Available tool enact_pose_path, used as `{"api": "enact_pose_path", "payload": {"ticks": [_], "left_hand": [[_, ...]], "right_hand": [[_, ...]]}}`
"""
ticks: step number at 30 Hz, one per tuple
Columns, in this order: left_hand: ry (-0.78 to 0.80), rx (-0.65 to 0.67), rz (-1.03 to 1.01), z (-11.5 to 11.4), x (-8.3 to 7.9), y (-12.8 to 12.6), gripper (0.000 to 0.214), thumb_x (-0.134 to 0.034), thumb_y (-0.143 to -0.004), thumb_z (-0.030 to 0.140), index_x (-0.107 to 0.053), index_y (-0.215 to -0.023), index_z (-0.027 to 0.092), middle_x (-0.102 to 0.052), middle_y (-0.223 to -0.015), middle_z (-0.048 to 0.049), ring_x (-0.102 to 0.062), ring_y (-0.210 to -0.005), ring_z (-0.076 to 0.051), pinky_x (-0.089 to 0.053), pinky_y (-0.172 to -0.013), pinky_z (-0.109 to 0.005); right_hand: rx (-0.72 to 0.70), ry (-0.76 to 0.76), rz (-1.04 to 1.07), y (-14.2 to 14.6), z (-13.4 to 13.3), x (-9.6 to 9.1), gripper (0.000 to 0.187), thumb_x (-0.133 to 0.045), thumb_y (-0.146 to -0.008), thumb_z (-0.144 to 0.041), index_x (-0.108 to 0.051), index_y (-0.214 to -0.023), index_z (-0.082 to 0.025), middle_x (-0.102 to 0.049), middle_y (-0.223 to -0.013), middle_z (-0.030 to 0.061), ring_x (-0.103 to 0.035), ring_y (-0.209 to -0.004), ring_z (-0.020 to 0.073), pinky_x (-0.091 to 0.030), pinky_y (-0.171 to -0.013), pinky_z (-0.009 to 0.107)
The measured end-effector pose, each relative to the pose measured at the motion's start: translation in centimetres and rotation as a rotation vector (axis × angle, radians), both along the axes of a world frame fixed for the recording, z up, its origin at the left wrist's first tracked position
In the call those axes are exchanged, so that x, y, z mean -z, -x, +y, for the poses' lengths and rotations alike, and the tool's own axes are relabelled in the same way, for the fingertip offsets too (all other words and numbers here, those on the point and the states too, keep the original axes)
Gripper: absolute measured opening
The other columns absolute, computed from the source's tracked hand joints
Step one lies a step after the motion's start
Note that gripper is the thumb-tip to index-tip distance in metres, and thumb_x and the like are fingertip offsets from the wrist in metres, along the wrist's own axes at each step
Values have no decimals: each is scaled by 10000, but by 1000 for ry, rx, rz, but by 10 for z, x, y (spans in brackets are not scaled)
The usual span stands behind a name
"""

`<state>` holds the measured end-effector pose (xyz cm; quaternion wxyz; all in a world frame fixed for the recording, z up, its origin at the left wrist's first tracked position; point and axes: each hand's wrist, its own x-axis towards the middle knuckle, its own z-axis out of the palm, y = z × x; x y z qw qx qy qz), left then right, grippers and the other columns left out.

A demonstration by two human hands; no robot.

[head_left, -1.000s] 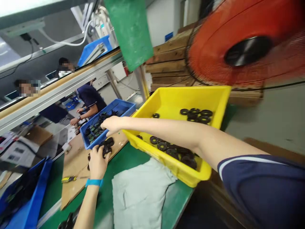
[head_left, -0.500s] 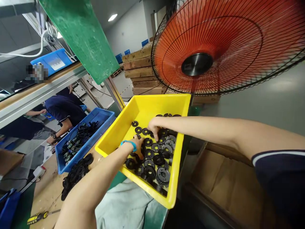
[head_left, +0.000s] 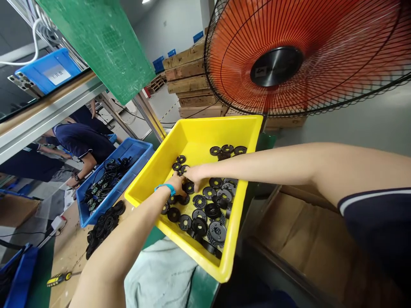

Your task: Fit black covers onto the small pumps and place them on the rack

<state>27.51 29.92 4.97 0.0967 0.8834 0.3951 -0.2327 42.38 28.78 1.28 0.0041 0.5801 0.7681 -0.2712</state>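
Note:
Both my hands reach into a yellow bin [head_left: 244, 132] that holds several black round discs [head_left: 212, 211]. My left hand [head_left: 177, 183], with a blue band at its wrist, sits low among the discs with its fingers curled on them. My right hand [head_left: 193, 175] meets it from the right, fingers pinched on a black disc next to the left hand. More discs [head_left: 227, 149] lie apart at the bin's far side.
A blue bin [head_left: 141, 150] of black and green parts stands left of the yellow one, with a pile of black discs [head_left: 104, 224] on cardboard before it. A red fan [head_left: 289, 55] spins behind. A grey cloth [head_left: 160, 278], a yellow screwdriver [head_left: 58, 279] and seated people at the left.
Both hands moved from the blue bin and the disc pile into the yellow bin, then shifted toward its left middle. My view swung right and closer.

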Motion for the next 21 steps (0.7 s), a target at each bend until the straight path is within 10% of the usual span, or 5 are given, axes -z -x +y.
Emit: {"api": "enact_pose_path", "payload": {"ticks": [6, 11, 21], "left_hand": [[-40, -109, 110, 4, -10, 1, 647, -802, -736, 325, -597, -1332, 178, -393, -1524, -195, -629, -1257, -375, -517, -1081, -433], [45, -135, 206, -5, -14, 5, 1114, -903, -560, 546, -383, -1511, 290, -249, -1673, -170, -565, -1348, -384, -514, -1085, -459], [12, -258, 237, -3, -11, -1, 1009, -872, -660, 484, -405, -1514, 219, -393, -1559, -240, -635, -1223, -387, -615, -895, -434]], "right_hand": [[-79, -75, -150, 4, -3, -18, 796, -931, -539, -219, -648, -1268, -72, -631, -1267, 198, -618, -1140, 392, -506, -971, 423], [-154, -113, -237, 12, -15, -17, 1072, -961, -512, -367, -516, -1457, -123, -516, -1429, 242, -606, -1183, 434, -523, -941, 463], [-258, -163, -233, 20, -15, -11, 603, -693, -849, -198, -538, -1428, -133, -623, -1286, 225, -692, -903, 272, -528, -786, 361]]}}
